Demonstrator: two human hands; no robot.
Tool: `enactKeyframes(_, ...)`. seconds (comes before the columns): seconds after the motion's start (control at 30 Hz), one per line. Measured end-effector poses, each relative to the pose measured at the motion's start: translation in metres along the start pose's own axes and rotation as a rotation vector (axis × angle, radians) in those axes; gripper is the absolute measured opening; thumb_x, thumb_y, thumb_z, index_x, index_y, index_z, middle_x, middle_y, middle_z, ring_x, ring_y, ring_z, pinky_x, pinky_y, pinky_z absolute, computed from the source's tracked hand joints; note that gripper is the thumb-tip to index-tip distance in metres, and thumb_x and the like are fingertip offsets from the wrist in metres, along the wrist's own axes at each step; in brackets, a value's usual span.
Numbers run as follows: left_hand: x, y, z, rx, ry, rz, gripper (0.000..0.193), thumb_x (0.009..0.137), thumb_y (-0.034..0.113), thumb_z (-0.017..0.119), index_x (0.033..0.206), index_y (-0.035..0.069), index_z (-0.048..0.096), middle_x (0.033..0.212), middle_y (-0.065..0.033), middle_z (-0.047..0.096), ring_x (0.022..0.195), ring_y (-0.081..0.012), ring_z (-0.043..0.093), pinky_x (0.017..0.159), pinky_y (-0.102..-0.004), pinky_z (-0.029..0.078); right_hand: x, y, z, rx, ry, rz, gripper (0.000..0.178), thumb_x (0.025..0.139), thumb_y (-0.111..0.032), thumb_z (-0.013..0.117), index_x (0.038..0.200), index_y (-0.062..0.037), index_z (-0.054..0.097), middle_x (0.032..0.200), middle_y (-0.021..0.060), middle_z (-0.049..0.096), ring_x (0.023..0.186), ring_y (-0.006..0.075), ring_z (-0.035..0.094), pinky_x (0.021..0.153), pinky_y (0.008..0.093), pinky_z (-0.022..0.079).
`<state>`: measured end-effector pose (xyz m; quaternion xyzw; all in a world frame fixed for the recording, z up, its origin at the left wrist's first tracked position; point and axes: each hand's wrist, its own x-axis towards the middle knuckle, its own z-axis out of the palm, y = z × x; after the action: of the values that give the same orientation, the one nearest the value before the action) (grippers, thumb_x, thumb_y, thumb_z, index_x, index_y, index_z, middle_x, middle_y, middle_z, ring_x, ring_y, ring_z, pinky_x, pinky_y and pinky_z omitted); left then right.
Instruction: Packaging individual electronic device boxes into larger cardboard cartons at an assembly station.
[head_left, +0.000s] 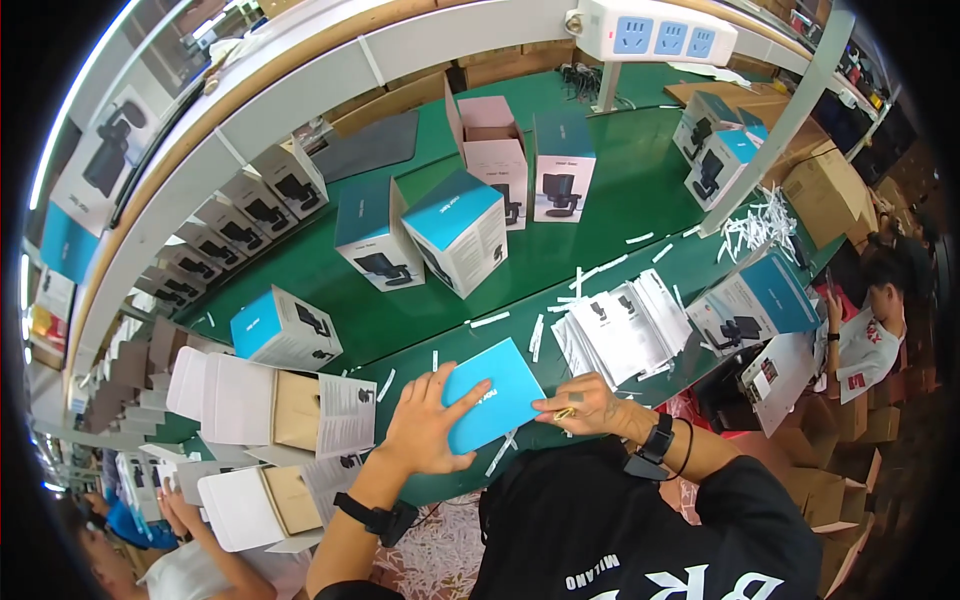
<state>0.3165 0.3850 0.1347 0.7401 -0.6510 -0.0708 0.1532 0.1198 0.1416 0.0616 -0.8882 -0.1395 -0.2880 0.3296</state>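
A teal box (pixel 490 400) with pale lettering is in front of me at the near table edge; only its top face shows clearly. My left hand (pixel 428 425) grips its left side, thumb and index finger reaching over the top. At the right corner is my right hand (pixel 585 405), its fingers curled and its fingertips against the box edge. A small yellowish thing (pixel 565 413) pokes out of those fingers, too small to name. Just beyond lies a stack of printed white leaflets (pixel 620 335).
Several teal-and-white boxes (pixel 465 240) stand across the green table (pixel 390 325). Open cartons (pixel 245 400) lie at left. White paper strips (pixel 760 225) are heaped at right, by a metal post (pixel 775 130). A power strip (pixel 655 35) hangs above. People sit on both sides.
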Motion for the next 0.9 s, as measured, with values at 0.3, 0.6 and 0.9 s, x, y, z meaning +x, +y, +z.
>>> enactKeyframes(0.3,-0.011,0.005,0.029,-0.175,0.498,-0.473,0.105,0.055,0.033,0.088,0.151,0.017,0.050,0.137,-0.0227,0.050,0.121,-0.0423,0.051,0.105,-0.0512,0.043,0.021,0.028,-0.027,0.186,0.001,0.571,0.048,0.085,-0.014,0.084,0.130,-0.0112,0.069,0.068,0.0022,0.066,0.055,0.0153,0.062,0.056,0.0284,0.052)
enactKeyframes(0.6,0.048,-0.127,-0.003,-0.390,1.228,-1.221,0.099,0.053,0.015,0.091,0.144,0.010,0.053,0.128,-0.0201,0.061,0.113,-0.0401,0.060,0.102,-0.0522,0.047,0.181,0.222,-0.095,-0.347,0.263,0.564,0.052,0.088,-0.017,0.074,0.136,-0.0046,0.058,0.114,0.0173,0.073,0.093,0.0279,0.071,0.081,0.0380,0.057)
enactKeyframes(0.9,0.108,-0.198,0.032,0.290,1.167,-1.371,0.090,0.066,0.039,0.088,0.147,0.018,0.053,0.151,-0.0315,0.032,0.137,-0.0516,0.033,0.112,-0.0596,0.035,0.291,0.332,-0.084,-0.546,-0.072,0.579,0.052,0.094,-0.038,0.065,0.137,-0.0081,0.059,0.133,0.0246,0.064,0.124,0.0415,0.060,0.108,0.0471,0.047)
